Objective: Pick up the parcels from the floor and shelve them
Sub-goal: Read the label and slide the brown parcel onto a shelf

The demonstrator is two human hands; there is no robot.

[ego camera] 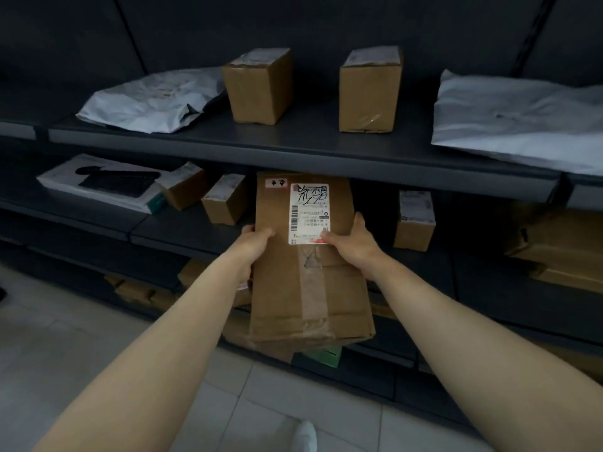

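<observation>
A long brown cardboard parcel with a white shipping label and clear tape is held lengthwise between both hands. Its far end reaches under the upper shelf board, over the middle shelf. My left hand grips its left edge, thumb on top. My right hand grips the right edge, thumb on the label's lower corner. The near end of the parcel hangs out over the lower shelves.
The upper shelf holds two upright brown boxes and grey mailer bags. The middle shelf carries a white keyboard box, small cartons. More parcels fill the lower shelves. Pale floor tiles lie below.
</observation>
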